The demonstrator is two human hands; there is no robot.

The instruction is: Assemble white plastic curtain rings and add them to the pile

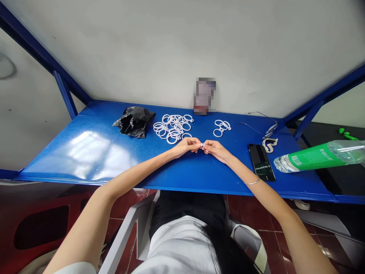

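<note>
My left hand (186,146) and my right hand (215,149) meet over the near middle of the blue table, fingertips pinched together. Between them is a small part of a white plastic ring (202,145); the fingers cover most of it. Just beyond my left hand lies a loose pile of white curtain rings (174,128), each with a small eyelet. One ring of the pile lies close by the left knuckles. Farther right, a smaller group of white rings (222,126) rests on the table, beyond my right hand.
A crumpled black plastic bag (135,121) lies left of the pile. To the right are eyeglasses (270,130), a white hair clip (269,145), a black phone (261,161) and a green-labelled bottle (316,156). A blurred-out upright object (204,97) leans against the wall.
</note>
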